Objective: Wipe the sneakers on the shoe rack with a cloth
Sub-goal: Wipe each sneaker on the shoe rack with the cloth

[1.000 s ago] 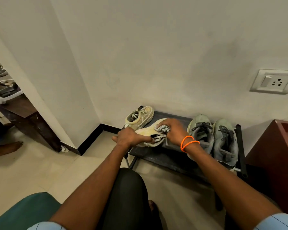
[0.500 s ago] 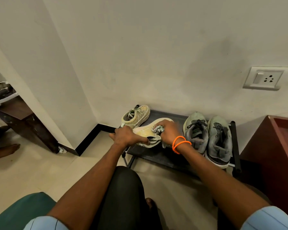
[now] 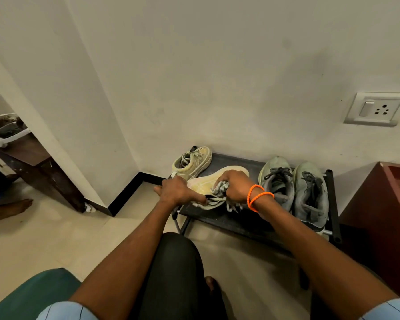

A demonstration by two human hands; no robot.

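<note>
**Sole-up sneaker braced for wiping**

Left hand (image 3: 179, 191) clamped over the heel end of the cream sneaker (image 3: 217, 181), fingers curled round it, apparently to keep it from sliding under the rubbing. Shoe tipped onto its side on the black shoe rack (image 3: 231, 218), pale sole turned up, presumably to bring that face within reach. Right hand (image 3: 237, 187) closed in a tight grip on a bunched grey cloth (image 3: 220, 188), pressed against the sneaker's underside. Matching cream sneaker (image 3: 192, 162) upright behind, near the wall. Grey pair (image 3: 293, 188) parked to the right, well clear, likely awaiting a turn.
</note>
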